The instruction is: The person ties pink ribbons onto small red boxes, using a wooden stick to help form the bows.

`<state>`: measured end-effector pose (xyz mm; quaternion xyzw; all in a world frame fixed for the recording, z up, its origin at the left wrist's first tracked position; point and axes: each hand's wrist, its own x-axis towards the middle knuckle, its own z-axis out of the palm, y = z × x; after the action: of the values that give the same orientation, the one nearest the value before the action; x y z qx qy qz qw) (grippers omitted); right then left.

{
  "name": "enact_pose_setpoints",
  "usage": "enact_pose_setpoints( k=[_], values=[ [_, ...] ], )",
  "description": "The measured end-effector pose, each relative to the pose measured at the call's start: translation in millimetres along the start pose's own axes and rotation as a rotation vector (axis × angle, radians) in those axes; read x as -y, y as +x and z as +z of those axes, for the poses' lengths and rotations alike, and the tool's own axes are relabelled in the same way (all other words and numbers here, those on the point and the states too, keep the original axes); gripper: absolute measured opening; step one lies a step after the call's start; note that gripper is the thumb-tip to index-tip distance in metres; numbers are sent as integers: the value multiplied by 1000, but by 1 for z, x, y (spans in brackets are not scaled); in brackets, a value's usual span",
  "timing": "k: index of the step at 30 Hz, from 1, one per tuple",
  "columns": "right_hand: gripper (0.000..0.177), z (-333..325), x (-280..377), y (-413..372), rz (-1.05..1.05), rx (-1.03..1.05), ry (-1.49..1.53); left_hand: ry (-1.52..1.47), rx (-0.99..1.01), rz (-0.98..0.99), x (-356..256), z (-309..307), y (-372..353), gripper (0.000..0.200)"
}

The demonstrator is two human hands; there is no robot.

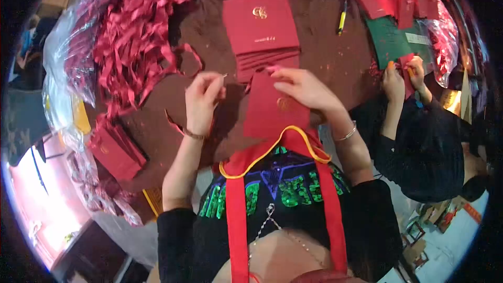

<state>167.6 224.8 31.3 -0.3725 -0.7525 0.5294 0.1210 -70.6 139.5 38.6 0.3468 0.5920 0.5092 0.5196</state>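
Observation:
My right hand (303, 88) lies flat on a red envelope (270, 111) with a gold emblem, holding it against the dark brown table (325, 47) just in front of my chest. My left hand (202, 99) is to the left of the envelope, with fingers pinched together on something thin at the envelope's upper left corner; what it pinches is too small to tell. Just beyond my hands sits a stack of red envelopes (261, 27) with gold print.
A heap of dark red ribbons (137, 31) in clear plastic fills the left. More red envelopes (115, 149) lie at the left edge. A yellow pen (342, 20) and green cards (390, 39) lie to the right, where another person's hands (401, 76) work.

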Motion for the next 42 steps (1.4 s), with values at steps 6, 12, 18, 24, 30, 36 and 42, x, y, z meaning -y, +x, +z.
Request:
enact_pose_setpoints(
  k=[6, 12, 18, 24, 30, 36, 42],
  values=[
    [32, 11, -4, -17, 139, 56, 22, 354, 118, 141, -8, 27, -21, 12],
    [30, 19, 13, -11, 143, 103, 67, 689, 28, 576, 15, 41, -28, 10],
    [28, 27, 9, 1, 61, 124, -82, 796, 0, 683, 29, 39, -28, 8],
    [30, 24, 20, 9, 39, 151, -122, 953, -101, 759, 32, 42, -31, 10],
    [28, 33, 25, 17, 25, 195, -166, 1132, -129, 799, 37, 38, -34, 13],
    [27, 49, 37, 19, 34, 221, -264, 1173, -34, 721, 38, 23, -45, 16],
    [22, 52, 36, 22, 61, 243, -78, 1022, 59, 660, 31, 5, -45, 15]
  ],
)
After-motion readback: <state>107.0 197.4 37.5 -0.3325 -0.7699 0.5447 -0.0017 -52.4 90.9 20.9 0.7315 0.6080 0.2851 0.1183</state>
